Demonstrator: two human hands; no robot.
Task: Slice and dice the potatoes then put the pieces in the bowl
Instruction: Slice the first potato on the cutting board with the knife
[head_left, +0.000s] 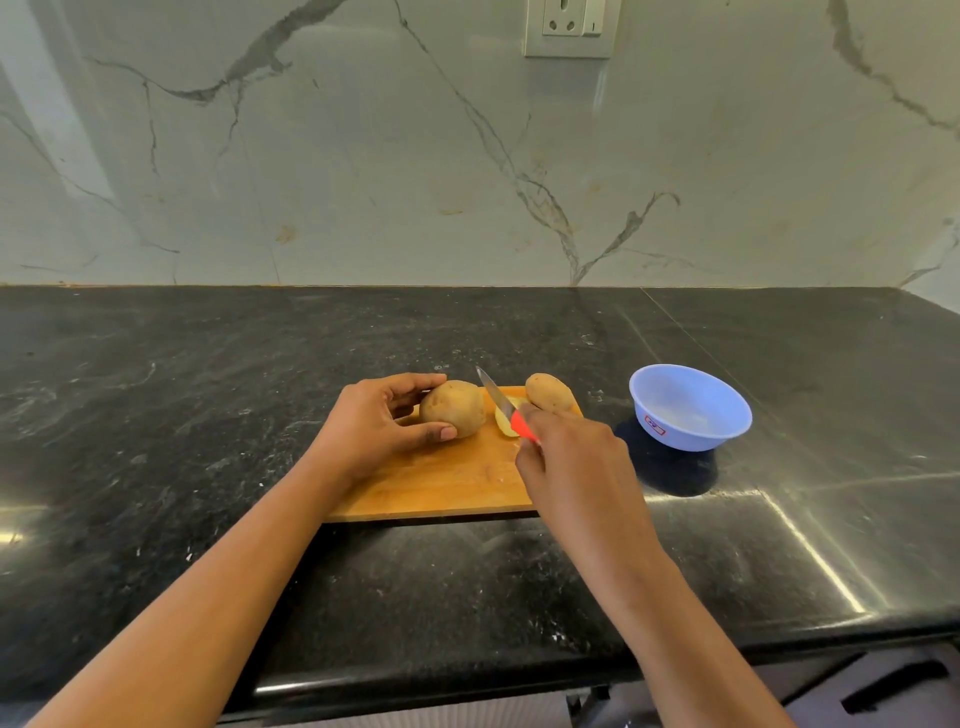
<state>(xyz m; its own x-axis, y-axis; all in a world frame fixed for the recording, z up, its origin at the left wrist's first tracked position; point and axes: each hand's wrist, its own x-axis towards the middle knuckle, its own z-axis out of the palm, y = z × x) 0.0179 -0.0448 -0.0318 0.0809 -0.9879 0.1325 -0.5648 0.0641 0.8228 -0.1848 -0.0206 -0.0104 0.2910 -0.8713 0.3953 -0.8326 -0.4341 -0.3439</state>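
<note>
Desk (156, 415) of dark stone carries a wooden board (441, 483), and at its left end my left hand (379, 421) cups the larger potato (452, 408), fingers (405, 387) curled over the far side and thumb pressed on the near side. I judge it dense, hard and rounded, apt to roll, so a firm hold on its left end, away from the blade, seems right, with fingertips tucked back. Just right of it the knife (493, 395) points away from me above a pale cut slice (505, 423) lying on the board; cut faces will likely be wet and slippery. A second potato (550, 393), whole, lies at the board's far right corner. My right hand (571, 457) grips the red handle (521, 426). The blue bowl (696, 439) stands on the desk, apart to the right; I see no pieces in it.
</note>
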